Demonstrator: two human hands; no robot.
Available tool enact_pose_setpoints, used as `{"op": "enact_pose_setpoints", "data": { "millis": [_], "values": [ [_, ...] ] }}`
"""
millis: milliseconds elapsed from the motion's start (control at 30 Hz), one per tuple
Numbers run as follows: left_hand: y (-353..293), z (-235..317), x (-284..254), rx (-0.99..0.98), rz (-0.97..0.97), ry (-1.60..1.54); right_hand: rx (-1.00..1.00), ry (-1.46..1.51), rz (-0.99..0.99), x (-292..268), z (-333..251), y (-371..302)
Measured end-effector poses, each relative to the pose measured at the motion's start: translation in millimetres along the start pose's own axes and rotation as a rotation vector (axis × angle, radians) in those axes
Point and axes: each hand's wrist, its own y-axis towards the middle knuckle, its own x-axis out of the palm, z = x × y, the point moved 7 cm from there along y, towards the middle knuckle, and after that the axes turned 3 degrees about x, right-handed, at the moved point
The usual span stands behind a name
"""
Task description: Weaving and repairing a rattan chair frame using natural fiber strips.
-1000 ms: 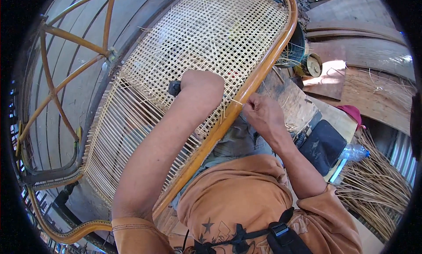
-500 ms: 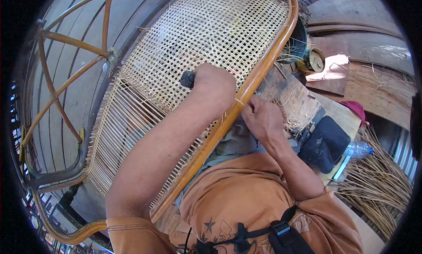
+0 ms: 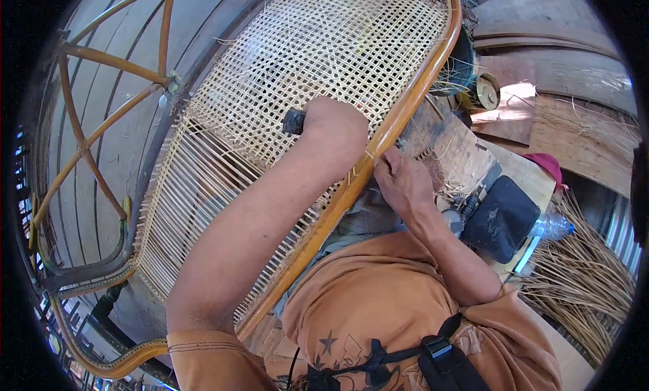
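My left forearm lies across a woven cane panel (image 3: 324, 60) set in a bent, glossy brown rattan frame (image 3: 405, 104). My left hand (image 3: 336, 127) is closed around a tool, and its thick black end (image 3: 293, 122) sticks out over the weave; the rest of the tool is hidden. On the near side of the frame's rail, my right hand (image 3: 407, 183) is closed, thumb and fingertips pinched against the rail's underside. Whatever they grip is too small or hidden to name. A pale strand crosses the rail beside them. Lower left, parallel cane strands (image 3: 182, 202) run without cross weave.
A rattan frame with crossed poles (image 3: 82, 145) stands at the left. To the right are a yellow can (image 3: 485, 92), a black flat case (image 3: 500, 218), a plastic bottle (image 3: 551, 228), a red cloth (image 3: 543, 166) and a bundle of cane strips (image 3: 585, 276).
The cane panel and my left hand with the tool have shifted slightly to the right. My right hand has barely moved and stays pinched at the rail.
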Motion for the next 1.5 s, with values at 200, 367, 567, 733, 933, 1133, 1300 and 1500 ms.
{"op": "enact_pose_setpoints", "data": {
  "millis": [200, 367, 567, 733, 933, 1133, 1300, 1500],
  "values": [
    [-1.0, 11.8, -2.5, 0.045, 0.058, 0.078, -0.038, -0.012, -0.02, 5.6, 3.7, -7.7],
    [0.4, -1.4, 0.4, 0.05, 0.082, 0.014, -0.048, 0.031, 0.005, 8.4, 5.4, -5.1],
    [6.5, -23.2, 18.0, -0.044, 0.07, -0.168, -0.168, -0.086, 0.039, 4.1, 1.3, 15.2],
    [-5.9, -33.2, 16.0, -0.109, 0.111, -0.238, -0.299, -0.468, -0.11, 5.2, -17.9, 38.2],
    [-82.1, -73.9, 23.7, -0.297, 0.052, -0.189, -0.721, 0.196, 0.233, -38.6, -76.4, 18.2],
    [-56.1, -49.2, 18.5, -0.249, 0.143, -0.26, -0.228, 0.145, -0.158, -7.5, -52.9, 32.3],
    [-29.2, -35.9, 25.2, -0.186, 0.128, -0.223, -0.107, -0.041, -0.126, -0.3, -31.2, 32.7],
    [-8.3, -24.3, 12.3, -0.095, 0.077, -0.162, -0.154, -0.027, -0.101, 5.0, -28.5, 31.3]
  ]
}}
